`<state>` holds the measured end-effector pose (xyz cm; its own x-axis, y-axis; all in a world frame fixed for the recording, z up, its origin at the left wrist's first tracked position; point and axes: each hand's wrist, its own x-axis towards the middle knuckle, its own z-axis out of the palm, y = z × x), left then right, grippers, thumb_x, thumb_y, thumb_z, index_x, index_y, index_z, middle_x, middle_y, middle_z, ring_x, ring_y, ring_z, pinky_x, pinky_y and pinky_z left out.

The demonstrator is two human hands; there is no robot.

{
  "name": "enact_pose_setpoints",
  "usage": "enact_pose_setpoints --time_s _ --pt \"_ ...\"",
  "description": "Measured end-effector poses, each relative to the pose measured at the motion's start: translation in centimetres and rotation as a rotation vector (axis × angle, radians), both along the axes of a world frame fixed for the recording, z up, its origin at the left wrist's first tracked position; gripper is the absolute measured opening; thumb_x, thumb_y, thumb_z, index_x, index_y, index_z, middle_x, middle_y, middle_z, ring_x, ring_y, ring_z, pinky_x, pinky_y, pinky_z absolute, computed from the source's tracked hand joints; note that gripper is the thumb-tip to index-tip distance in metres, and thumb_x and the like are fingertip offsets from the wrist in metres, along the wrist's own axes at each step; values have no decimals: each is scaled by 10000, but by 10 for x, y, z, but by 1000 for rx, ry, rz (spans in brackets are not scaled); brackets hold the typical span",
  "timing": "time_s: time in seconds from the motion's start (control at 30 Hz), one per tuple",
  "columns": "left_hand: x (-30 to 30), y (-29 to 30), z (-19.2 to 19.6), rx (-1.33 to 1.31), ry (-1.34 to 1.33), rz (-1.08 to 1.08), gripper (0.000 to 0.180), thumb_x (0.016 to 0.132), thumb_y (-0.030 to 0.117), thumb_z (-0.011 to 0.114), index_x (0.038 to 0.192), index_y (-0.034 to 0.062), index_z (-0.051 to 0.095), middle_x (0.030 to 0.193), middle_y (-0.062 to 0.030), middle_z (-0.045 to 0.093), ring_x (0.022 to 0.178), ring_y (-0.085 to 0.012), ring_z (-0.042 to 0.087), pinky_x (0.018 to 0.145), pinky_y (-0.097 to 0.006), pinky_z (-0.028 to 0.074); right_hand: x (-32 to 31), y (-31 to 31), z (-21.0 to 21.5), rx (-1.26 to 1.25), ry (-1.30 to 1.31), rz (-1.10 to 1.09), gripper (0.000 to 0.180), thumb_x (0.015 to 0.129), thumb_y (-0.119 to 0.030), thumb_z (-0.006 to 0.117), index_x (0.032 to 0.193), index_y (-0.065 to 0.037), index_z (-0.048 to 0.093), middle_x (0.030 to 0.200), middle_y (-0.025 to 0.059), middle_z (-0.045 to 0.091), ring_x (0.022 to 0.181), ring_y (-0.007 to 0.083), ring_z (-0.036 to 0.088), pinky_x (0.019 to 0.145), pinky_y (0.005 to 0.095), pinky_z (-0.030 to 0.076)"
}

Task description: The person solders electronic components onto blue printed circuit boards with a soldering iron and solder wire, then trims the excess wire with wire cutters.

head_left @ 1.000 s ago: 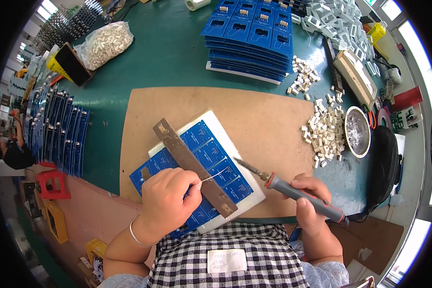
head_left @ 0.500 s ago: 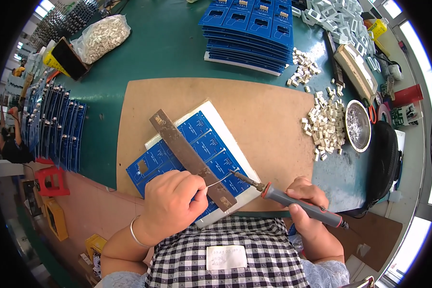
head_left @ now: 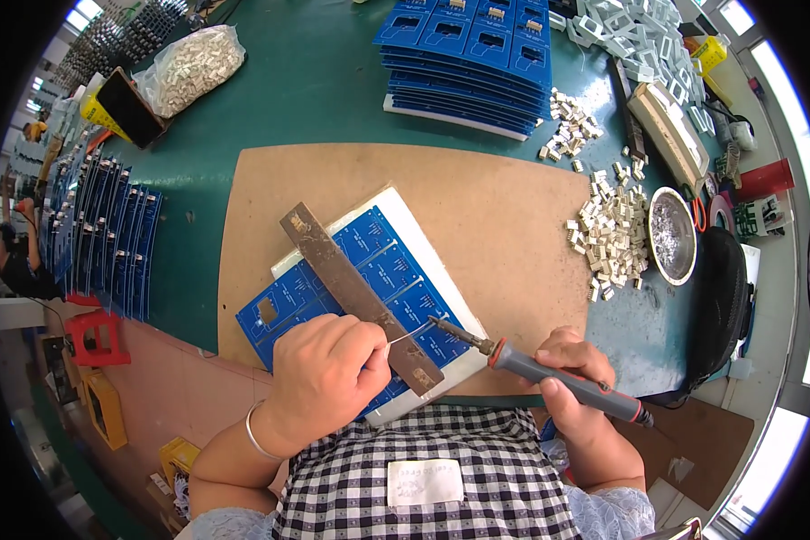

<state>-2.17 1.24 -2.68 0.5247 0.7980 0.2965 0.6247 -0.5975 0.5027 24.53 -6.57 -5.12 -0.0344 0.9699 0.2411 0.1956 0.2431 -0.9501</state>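
My left hand (head_left: 326, 367) is closed, pinching a thin strand of solder wire (head_left: 410, 334) between thumb and forefinger. My right hand (head_left: 574, 376) grips a grey soldering iron (head_left: 558, 379) by its handle. The iron's tip meets the wire's far end over a blue circuit board (head_left: 364, 236). That board lies tilted on a white slab (head_left: 466, 335), and a brown flat bar (head_left: 355, 292) rests across it. The left hand hovers over the bar's lower part and hides some of the board.
A brown work mat (head_left: 513, 225) lies under the slab. Blue boards are stacked (head_left: 463, 67) at the back. Small white connectors (head_left: 607, 234) lie right, beside a metal bowl (head_left: 671, 236). A bag of connectors (head_left: 193, 70), a phone (head_left: 130, 108) and upright boards (head_left: 108, 238) stand left.
Almost nothing differs. The left hand has shifted very slightly upward with the wire; the soldering iron stays at about the same spot on the board.
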Motion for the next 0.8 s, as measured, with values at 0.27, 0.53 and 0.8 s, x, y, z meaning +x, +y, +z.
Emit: enact_pose_setpoints --time_s 0.27,0.53,0.8 --pt "1 2 -2 10 -11 7 180 652 -5 669 715 92 532 609 -40 530 532 -216 534 466 -317 408 0 4 2 -56 15 -10 184 794 -123 682 930 -23 610 726 65 692 670 175 596 706 329 431" --pt "1 4 -2 5 -4 -3 178 654 -3 669 728 91 538 611 -41 537 537 -216 544 465 -316 414 4 11 7 -47 -7 20 198 777 -126 700 924 -19 622 745 72 690 676 185 589 685 326 432" --pt "4 1 0 -84 10 -9 149 678 -2 669 736 67 550 634 -77 563 561 -259 558 504 -345 431 6 15 7 16 -65 26 201 748 -155 720 873 -17 646 730 79 646 652 202 572 654 320 421"
